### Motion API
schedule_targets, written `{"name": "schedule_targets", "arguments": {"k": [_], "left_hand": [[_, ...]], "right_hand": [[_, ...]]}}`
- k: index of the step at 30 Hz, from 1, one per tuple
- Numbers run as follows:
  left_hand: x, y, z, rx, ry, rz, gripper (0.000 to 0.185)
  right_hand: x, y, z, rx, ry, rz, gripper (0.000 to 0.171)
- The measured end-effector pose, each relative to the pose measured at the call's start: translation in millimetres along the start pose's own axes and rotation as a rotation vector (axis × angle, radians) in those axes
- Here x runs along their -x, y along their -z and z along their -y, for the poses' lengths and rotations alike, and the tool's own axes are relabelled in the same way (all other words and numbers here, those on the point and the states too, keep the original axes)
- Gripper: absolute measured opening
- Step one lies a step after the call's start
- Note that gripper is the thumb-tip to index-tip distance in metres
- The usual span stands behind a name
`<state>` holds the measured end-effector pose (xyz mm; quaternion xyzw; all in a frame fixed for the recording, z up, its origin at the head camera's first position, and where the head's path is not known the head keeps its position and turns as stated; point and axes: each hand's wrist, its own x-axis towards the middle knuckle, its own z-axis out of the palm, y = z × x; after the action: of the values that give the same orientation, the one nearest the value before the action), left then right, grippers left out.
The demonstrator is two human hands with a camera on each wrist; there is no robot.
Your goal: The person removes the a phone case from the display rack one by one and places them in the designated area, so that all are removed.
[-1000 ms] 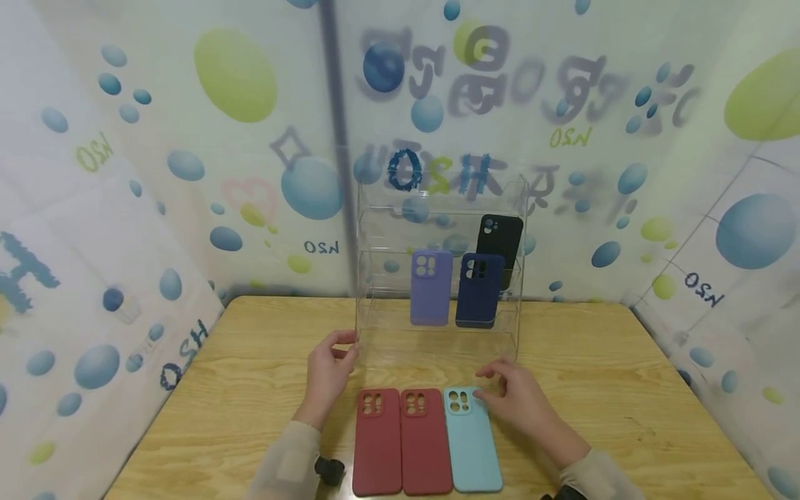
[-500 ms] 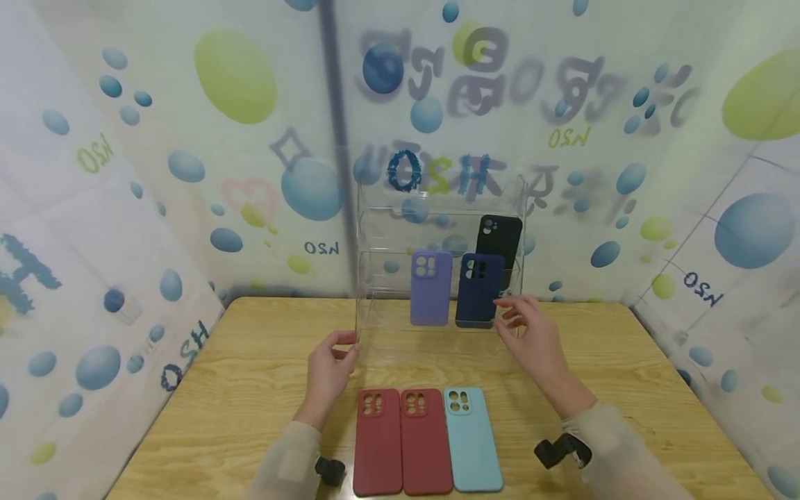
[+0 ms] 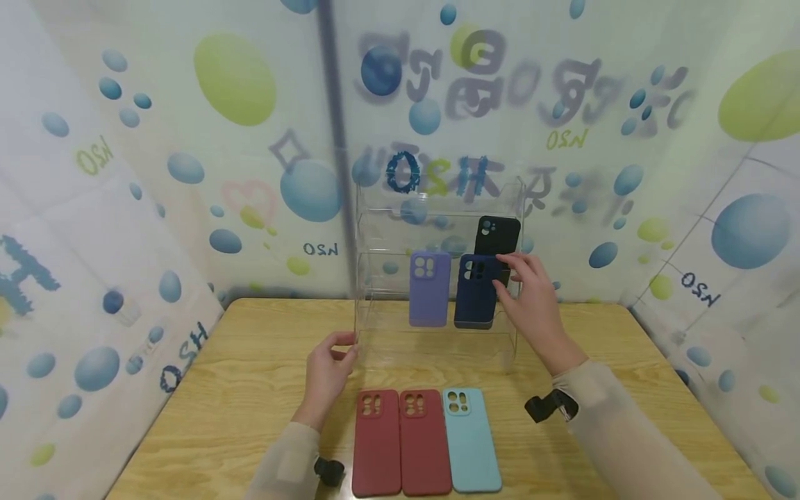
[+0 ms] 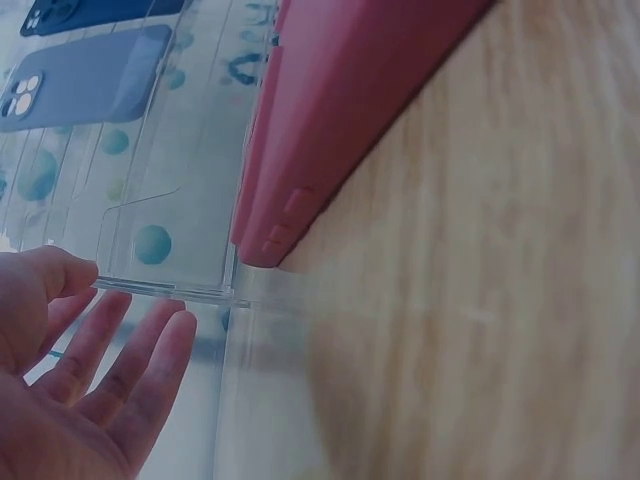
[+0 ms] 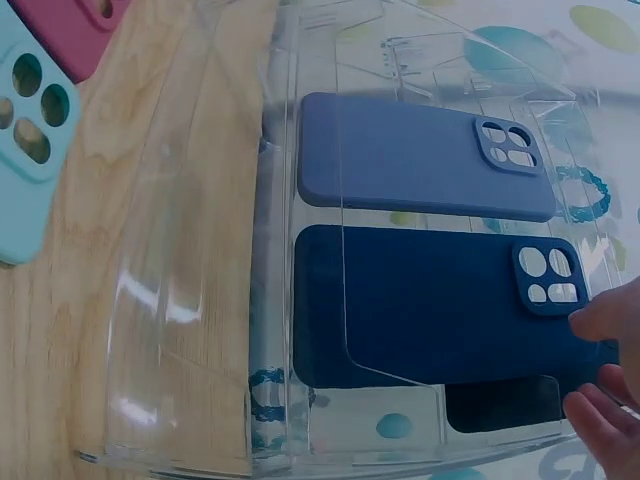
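Two red cases (image 3: 376,444) and one light-blue case (image 3: 473,444) lie on the desk (image 3: 219,389) (head view); one purple case (image 3: 429,292), one navy case (image 3: 473,298) and one black case (image 3: 495,236) stand in the clear rack (image 3: 382,251). Left wrist view: the left hand (image 4: 90,390) pinches the rack's edge. Right wrist view: the right hand (image 5: 612,418) meets the navy case's camera end, thumb and fingers parted, grip indeterminable.

I saw two phone cases (image 3: 376,448) in deep red and a third case (image 3: 473,448) in pale aqua, plus a lilac case (image 3: 428,298), a navy case (image 3: 473,300) and a black case (image 3: 496,239). The tabletop (image 3: 237,389) was yellowish wood grain, the wall (image 3: 262,156) whitish with blue and lime ovals, the sleeves (image 3: 284,462) beige.
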<state>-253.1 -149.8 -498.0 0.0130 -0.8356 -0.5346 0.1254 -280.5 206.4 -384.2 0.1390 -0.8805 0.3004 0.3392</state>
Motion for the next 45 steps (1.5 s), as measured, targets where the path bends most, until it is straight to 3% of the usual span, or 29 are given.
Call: {"name": "schedule_targets", "arguments": {"k": [12,28,38,45], "left_hand": [[1.6,-1.2,0.3,-0.011,0.003,0.000,0.021],[1.7,-2.7,-0.8,-0.006,0.005,0.002,0.021],[1.4,-1.8,0.6,0.000,0.006,-0.003,0.020],[-0.6,-0.2,0.6,0.000,0.012,-0.005,0.022]], "right_hand": [[-6.0,-5.7,-5.0,0.004,-0.045,0.034,0.040],[1.2,3.4,-6.4,-0.059,0.022,-0.102,0.023],[7.5,14.3,1.3,-0.066,0.016,-0.084,0.018],[8.6,24.7,14.6,-0.114,0.028,-0.117,0.018]]}}
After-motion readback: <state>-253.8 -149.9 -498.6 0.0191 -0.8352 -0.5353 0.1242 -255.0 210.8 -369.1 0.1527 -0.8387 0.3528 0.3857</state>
